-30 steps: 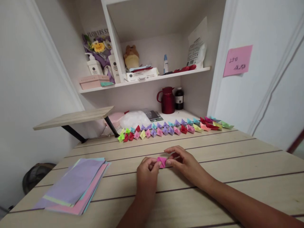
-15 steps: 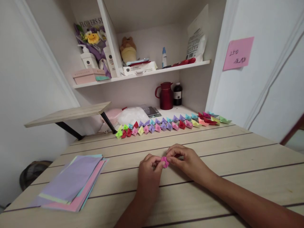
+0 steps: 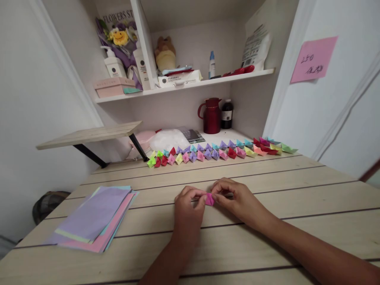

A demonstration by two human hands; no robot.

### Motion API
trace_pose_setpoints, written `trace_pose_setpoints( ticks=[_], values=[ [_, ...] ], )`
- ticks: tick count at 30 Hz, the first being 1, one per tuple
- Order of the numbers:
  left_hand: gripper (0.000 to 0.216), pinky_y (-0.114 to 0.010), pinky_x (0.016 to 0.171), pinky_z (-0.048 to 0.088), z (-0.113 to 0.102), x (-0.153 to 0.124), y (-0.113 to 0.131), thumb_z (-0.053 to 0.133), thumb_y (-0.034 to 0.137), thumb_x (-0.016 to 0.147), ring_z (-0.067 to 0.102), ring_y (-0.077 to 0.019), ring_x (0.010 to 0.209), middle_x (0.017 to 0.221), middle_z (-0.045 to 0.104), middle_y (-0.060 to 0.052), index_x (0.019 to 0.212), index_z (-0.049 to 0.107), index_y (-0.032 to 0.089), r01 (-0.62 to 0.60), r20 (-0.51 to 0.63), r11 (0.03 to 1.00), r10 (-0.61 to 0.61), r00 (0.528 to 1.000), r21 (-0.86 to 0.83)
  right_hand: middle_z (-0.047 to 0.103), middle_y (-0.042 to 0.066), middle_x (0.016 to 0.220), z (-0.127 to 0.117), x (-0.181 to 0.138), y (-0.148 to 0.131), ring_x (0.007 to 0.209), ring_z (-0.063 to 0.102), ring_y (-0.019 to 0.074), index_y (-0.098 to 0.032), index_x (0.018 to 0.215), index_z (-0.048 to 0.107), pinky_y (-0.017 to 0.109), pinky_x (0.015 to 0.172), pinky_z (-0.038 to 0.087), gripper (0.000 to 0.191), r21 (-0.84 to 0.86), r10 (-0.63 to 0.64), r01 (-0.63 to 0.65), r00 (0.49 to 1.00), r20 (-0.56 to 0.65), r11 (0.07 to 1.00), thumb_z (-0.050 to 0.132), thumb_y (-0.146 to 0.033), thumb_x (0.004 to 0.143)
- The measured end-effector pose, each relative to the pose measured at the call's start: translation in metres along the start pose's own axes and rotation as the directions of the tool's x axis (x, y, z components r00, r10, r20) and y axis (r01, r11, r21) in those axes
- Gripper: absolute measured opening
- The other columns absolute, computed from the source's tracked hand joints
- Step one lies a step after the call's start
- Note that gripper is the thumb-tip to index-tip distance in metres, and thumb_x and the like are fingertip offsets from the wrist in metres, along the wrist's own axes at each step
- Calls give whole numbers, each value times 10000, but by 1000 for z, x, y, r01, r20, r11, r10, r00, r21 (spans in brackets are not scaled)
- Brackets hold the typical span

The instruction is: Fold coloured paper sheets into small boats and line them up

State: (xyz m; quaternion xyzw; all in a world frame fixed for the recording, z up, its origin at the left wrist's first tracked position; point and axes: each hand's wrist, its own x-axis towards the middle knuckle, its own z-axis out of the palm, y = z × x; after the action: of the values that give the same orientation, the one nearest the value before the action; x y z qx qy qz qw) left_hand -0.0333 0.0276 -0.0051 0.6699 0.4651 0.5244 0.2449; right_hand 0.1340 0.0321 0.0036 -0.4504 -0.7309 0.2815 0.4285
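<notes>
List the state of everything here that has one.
small pink folded paper piece: folded, pinched by both hands
left hand: closed on the piece
right hand: closed on the piece
stack of pastel paper sheets: flat, unfolded
row of folded coloured paper shapes: lined up, untouched

- "FLOWERS ST" is printed on the bouquet wrapper point(image 3: 116, 18), the rest being hidden
- "250" is handwritten on the pink sticky note point(image 3: 314, 59), above two characters that cannot be made out
- Print on the white box point(image 3: 179, 79) is too small to be read
</notes>
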Motion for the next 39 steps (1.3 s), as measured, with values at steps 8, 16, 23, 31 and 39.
trace_pose_setpoints(
  ticks=[8,16,23,31,39],
  values=[
    [166,-245,645,485,3,-1,-3,573,83,698,613,-136,666,687,646,-2,643,674,202,-28,0,998,28,1000,59,667,37,834,3,-2,-1,798,616,190,-218,790,693,293,691,482,113,-6,-44,44,999,-8,999,582,-195,802],
    [143,-261,650,470,5,-4,2,598,114,687,579,-133,619,661,634,0,600,659,210,-55,-19,988,58,998,143,669,34,820,2,-5,-9,790,617,198,-224,715,651,311,709,486,104,-104,-68,63,997,-40,993,593,-193,796],
    [138,-231,580,450,9,-5,5,597,129,644,554,-121,575,608,588,14,527,602,203,67,-64,997,-64,996,48,671,27,795,1,-3,-7,781,616,197,-223,700,650,325,756,477,164,-87,-43,42,999,-3,995,553,-170,821],
    [111,-232,577,439,11,-5,5,596,163,645,543,-123,579,613,583,10,540,577,193,177,-56,984,-175,983,32,669,30,831,3,-3,-6,802,611,196,-219,721,656,318,757,467,162,-31,-43,43,999,10,999,547,-152,821],
    [104,-221,573,419,10,-5,9,601,165,627,533,-121,573,590,582,17,531,580,198,196,-59,980,-196,979,-16,687,34,846,3,0,-8,825,614,197,-221,709,673,314,757,469,152,29,-52,52,999,3,998,573,-157,804]
  ],
)
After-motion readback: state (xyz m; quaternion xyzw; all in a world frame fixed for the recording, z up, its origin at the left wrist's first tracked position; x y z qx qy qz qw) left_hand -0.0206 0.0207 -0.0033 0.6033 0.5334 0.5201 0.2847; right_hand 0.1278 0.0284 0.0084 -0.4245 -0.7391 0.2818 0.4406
